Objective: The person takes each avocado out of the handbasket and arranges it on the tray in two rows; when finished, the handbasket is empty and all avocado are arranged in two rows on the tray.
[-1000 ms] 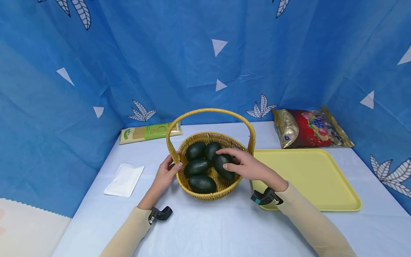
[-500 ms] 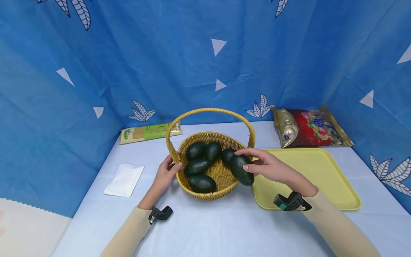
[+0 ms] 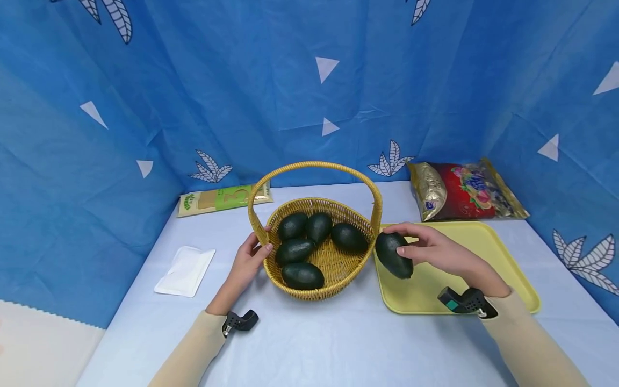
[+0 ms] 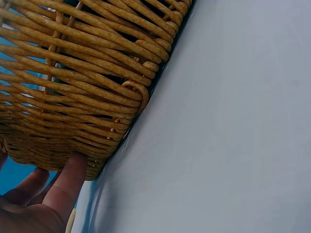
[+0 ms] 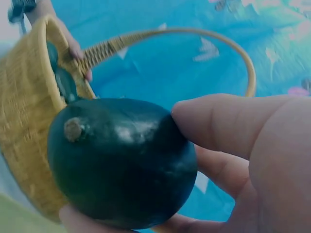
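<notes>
Between the thumb and fingers of my right hand [image 3: 430, 248] is a dark green avocado [image 3: 393, 257], held up over the left edge of the yellow tray [image 3: 464, 269]. The right wrist view shows this avocado [image 5: 121, 165] close up, stem end toward the camera. My left hand [image 3: 249, 262] holds the left side of the wicker basket [image 3: 338, 269] at the foot of its handle. Fingers [image 4: 70, 182] press on the woven wall in the left wrist view. Several more avocados [image 3: 302, 276] lie inside the basket, mostly along its left and back.
A white flat packet [image 3: 185, 271] lies left of the basket. Behind it, a green and beige package [image 3: 224, 199] rests by the blue curtain. A red and gold bag [image 3: 466, 191] sits behind the tray at the right.
My right hand has lifted the avocado out of the basket and carried it right, past the rim to above the tray. The left hand stays at the basket.
</notes>
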Available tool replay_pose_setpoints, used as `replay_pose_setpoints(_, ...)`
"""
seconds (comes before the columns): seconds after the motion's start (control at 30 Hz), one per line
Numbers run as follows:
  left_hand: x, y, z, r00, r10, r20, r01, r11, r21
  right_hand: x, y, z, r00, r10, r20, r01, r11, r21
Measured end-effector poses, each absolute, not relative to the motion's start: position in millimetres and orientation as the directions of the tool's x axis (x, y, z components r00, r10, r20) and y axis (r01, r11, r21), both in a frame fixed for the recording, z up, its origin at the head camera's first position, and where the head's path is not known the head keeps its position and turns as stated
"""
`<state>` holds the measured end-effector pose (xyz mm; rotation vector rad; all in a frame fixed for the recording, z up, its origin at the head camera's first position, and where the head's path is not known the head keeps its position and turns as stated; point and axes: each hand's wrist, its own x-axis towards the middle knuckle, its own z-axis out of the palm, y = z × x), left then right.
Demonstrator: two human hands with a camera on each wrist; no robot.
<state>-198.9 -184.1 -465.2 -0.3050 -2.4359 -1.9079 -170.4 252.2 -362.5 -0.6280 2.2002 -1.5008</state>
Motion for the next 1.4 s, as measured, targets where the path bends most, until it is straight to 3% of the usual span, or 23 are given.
replay_pose_setpoints(0.37,-198.1,-183.2,-464.9,-0.977,0.142,0.158,0.187,0.225,0.956,-200.6,265.5,-373.9,-0.876,-0.467,-0.12,-0.06,0.351,-0.934)
replay_pose_setpoints(0.77,-197.8,-182.1,-465.1,-0.984,0.122,0.131,0.158,0.242,0.957,-221.7,267.2,-389.9,-0.89,-0.438,-0.123,0.003,0.265,-0.964)
replay_pose_setpoints(1.4,-196.9,-182.4,-464.4,-0.981,0.123,0.146,0.172,0.236,0.956,-230.3,249.1,-421.4,-0.945,-0.297,-0.139,-0.007,0.442,-0.897)
